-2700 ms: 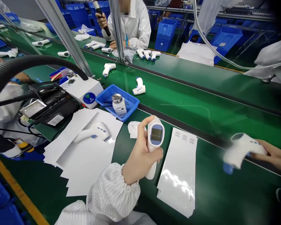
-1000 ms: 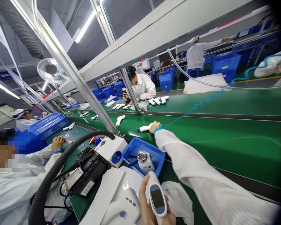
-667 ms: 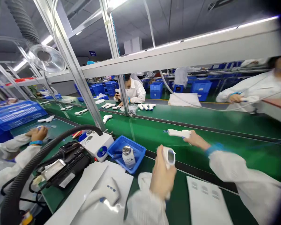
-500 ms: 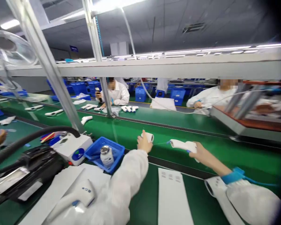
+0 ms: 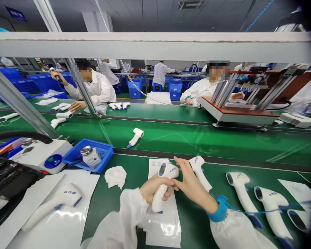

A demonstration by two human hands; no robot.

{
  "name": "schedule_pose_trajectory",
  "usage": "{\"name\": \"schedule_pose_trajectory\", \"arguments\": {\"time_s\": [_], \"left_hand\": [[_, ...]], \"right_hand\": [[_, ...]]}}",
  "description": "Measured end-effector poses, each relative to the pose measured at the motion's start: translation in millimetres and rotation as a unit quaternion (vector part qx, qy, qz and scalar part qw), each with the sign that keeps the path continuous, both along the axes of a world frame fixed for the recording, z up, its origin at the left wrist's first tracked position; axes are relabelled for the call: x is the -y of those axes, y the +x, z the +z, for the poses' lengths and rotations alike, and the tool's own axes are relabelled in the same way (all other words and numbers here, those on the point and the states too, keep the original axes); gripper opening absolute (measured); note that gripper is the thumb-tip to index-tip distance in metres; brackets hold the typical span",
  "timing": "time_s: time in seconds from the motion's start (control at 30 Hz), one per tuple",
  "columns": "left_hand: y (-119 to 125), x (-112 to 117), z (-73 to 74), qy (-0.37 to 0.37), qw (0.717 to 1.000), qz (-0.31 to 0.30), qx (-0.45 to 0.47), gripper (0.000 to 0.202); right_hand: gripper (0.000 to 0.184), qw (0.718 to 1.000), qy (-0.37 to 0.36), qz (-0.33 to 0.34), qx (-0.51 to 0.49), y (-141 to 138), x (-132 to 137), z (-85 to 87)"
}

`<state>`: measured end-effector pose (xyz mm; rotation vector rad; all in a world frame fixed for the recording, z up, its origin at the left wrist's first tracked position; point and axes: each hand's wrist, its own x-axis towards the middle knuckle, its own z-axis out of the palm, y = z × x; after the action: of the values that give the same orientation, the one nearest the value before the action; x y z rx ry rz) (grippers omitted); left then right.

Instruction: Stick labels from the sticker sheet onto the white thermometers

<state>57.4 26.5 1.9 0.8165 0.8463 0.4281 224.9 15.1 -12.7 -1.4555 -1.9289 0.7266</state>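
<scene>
My left hand (image 5: pixel 150 188) is closed round the handle of a white infrared thermometer (image 5: pixel 165 173), held upright with its blue-framed screen toward me. My right hand (image 5: pixel 190 185) is right beside it, fingers reaching to that thermometer's head. It grips a second white thermometer (image 5: pixel 200 168), partly hidden behind the hand. A blue wrist strap (image 5: pixel 219 212) with a coiled cord sits on my right wrist. Both hands hover over a glossy white bag (image 5: pixel 162 224) on the green bench.
A blue tray (image 5: pixel 103 160) holds a metal-capped bottle (image 5: pixel 89 156); a white cloth (image 5: pixel 115 175) lies beside it. Another thermometer (image 5: pixel 59 200) rests on paper sheets at left, more thermometers (image 5: pixel 271 204) at right, one (image 5: pixel 136 135) on the belt. Co-workers sit across.
Both hands have drawn back from the belt to just in front of me. My right hand brought a thermometer off the belt. The view has swung rightward.
</scene>
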Motion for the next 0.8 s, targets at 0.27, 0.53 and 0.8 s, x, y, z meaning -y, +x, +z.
{"name": "schedule_pose_trajectory", "arguments": {"time_s": [0.27, 0.53, 0.8], "left_hand": [[-48.2, 57.2, 14.6, 0.075, 0.947, 0.310, -0.048, 0.081], [-17.5, 63.6, -27.4, 0.093, 0.960, 0.263, -0.026, 0.081], [-6.4, 47.7, -50.1, 0.127, 0.954, 0.265, -0.054, 0.072]], "right_hand": [[0.066, 0.955, 0.013, 0.238, 0.177, -13.5, 53.1, -39.2], [0.045, 0.974, 0.003, 0.180, 0.141, -1.7, 63.2, -31.0], [0.013, 0.997, 0.025, -0.066, -0.001, 9.5, -30.7, -64.4]]}}
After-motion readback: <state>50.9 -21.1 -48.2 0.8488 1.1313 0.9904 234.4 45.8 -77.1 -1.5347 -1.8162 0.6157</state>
